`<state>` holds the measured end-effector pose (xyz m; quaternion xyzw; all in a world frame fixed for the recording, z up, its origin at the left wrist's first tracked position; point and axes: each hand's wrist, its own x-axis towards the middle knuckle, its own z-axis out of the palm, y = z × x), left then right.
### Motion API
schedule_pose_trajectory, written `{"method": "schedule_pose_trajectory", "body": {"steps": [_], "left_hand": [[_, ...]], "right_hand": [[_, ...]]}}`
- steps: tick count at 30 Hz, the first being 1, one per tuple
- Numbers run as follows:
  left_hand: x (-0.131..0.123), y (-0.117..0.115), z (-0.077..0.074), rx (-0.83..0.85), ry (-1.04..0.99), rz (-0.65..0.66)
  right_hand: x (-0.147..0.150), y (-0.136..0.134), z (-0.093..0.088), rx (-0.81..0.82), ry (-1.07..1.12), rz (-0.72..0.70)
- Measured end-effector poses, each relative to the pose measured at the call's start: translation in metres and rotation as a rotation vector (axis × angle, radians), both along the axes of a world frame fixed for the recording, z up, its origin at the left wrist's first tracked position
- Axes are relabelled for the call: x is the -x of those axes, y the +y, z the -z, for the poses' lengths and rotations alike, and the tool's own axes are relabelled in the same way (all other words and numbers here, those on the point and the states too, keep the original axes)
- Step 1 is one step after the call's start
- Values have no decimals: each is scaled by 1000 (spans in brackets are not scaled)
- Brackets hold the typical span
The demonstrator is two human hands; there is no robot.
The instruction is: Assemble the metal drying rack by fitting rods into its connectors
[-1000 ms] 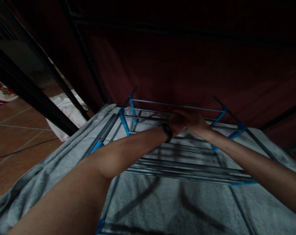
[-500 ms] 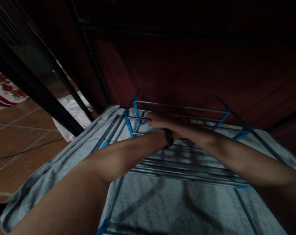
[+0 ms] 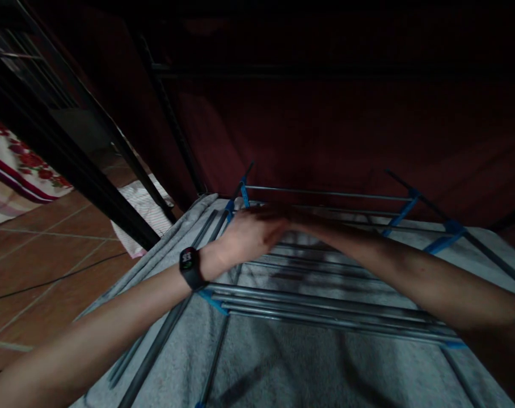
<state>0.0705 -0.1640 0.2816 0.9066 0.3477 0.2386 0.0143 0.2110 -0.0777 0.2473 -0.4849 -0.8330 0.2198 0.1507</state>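
A folding drying rack [image 3: 325,309] of grey metal rods with blue plastic joints lies on a grey fleecy blanket [image 3: 308,374]. My left hand [image 3: 249,233] is over the rack's far left corner, its fingers curled downward and slightly blurred; what they hold, if anything, is hidden. A black fitness band [image 3: 191,268] is on that wrist. My right hand [image 3: 278,214] reaches across to the same corner, right beside and partly behind the left hand. Its fingers are dark and mostly covered. Near both hands is a blue joint [image 3: 244,194] at the end of the far rods.
A dark red curtain [image 3: 325,130] hangs behind the blanket. Black metal posts [image 3: 70,150] slant across the left side. Beyond them, a striped cloth [image 3: 140,207] lies on the tiled floor [image 3: 49,255], with a thin black cable and a floral fabric [image 3: 25,158] nearby.
My left hand has come out from under the right forearm and moved left to the far left corner. The right hand stays near that corner. The view has shifted slightly.
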Motion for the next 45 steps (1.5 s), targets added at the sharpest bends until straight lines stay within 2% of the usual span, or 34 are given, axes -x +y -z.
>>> {"method": "schedule_pose_trajectory", "body": {"steps": [2, 3, 4, 6, 8, 10, 12, 14, 17, 23, 29, 45], "left_hand": [[34, 23, -2, 55, -467, -314], [50, 37, -1, 107, -706, -435], [63, 51, 2, 193, -886, -497], [82, 75, 12, 453, -1082, -535], [89, 92, 26, 757, -1162, -545], [87, 100, 41, 1039, -1206, -476], [79, 104, 55, 1196, -1248, -354], [71, 105, 64, 1198, -1287, -289], [65, 106, 69, 1126, -1299, -290], [67, 106, 67, 1100, -1188, -287], [67, 109, 72, 1041, -1179, -247], [58, 109, 70, 1039, -1182, -331]], "right_hand": [[-1, 0, -1, -43, -61, -49], [-1, 0, -2, -69, -109, -77], [-2, -1, -3, -96, -158, -93], [-2, -2, -4, -145, -235, -99], [-1, -4, -5, -167, -259, -84], [0, -4, -4, -169, -275, -77], [0, -2, -2, -175, -282, -80], [-1, -1, 0, -189, -278, -82], [-2, 1, 3, -189, -261, -80], [-1, -1, 4, -164, -252, -96], [-2, -4, 4, -167, -246, -92], [-6, -10, 6, -191, -329, -58]]}}
